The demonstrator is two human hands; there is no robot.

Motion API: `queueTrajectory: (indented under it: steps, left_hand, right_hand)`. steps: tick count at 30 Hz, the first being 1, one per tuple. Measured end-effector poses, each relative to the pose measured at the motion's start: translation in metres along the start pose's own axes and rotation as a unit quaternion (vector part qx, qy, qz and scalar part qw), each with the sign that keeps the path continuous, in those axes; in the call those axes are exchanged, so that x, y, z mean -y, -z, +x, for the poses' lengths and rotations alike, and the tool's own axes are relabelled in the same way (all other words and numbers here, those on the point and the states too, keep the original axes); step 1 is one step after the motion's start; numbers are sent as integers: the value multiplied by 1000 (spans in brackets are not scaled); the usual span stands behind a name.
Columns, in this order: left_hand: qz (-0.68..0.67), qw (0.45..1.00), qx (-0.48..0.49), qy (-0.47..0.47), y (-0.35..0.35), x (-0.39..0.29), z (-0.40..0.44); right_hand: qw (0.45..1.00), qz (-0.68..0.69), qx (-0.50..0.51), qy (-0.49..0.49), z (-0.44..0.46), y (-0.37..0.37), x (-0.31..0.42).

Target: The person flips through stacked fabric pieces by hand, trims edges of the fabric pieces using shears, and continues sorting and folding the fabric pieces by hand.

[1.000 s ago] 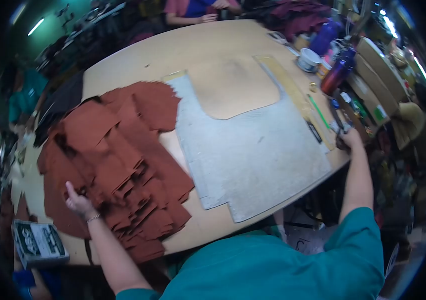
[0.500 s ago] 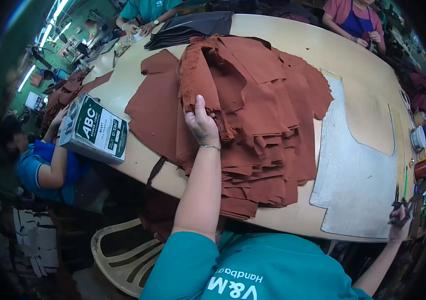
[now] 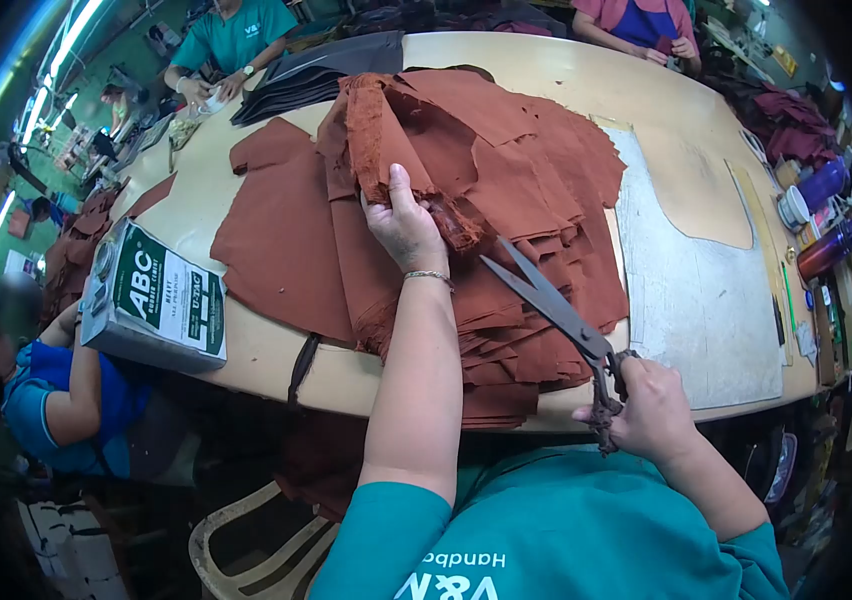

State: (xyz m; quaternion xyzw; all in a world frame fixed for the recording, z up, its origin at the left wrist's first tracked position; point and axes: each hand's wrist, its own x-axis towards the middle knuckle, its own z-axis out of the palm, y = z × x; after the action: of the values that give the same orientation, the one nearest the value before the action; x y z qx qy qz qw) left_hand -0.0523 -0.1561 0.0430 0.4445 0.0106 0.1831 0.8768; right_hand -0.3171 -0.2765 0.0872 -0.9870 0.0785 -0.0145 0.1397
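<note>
evidently, past the metal can (image 3: 161, 295) on the table (image 3: 201, 170), a brown piece (image 3: 371, 130) is clamped in the left hand (image 3: 408, 222), seemingly to keep its edge off the stack (image 3: 536, 160), while scissors (image 3: 558, 306), blades parted, are gripped in the right hand (image 3: 654, 405).

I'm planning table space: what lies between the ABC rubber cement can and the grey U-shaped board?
In the head view, the pile of rust-brown leather pieces, with the left hand and scissors over it.
</note>
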Motion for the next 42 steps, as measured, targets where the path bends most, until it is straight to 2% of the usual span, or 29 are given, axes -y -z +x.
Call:
queueTrajectory:
  steps: [1, 12, 21, 26, 33, 39, 42]
  left_hand:
    - [-2, 999, 4, 34, 1, -4, -2]
    - [-70, 997, 22, 39, 9, -2, -1]
    - [-88, 995, 34, 40, 11, 0, 0]
    - [-88, 994, 38, 54, 11, -3, -2]
    - [-77, 996, 34, 31, 13, 2, 1]
    - [-74, 996, 28, 33, 11, -3, -2]
    - [-83, 995, 35, 37, 11, -3, -4]
  right_hand:
    - [1000, -1, -4, -5, 1, -1, 4]
    - [995, 10, 58, -80, 25, -2, 29]
    - [995, -6, 68, -78, 44, 0, 47]
    - [996, -9, 41, -77, 50, -2, 50]
    - [996, 6, 31, -81, 49, 1, 54]
    - [991, 51, 68, -106, 47, 1, 51]
    - [961, 178, 144, -157, 49, 16, 55]
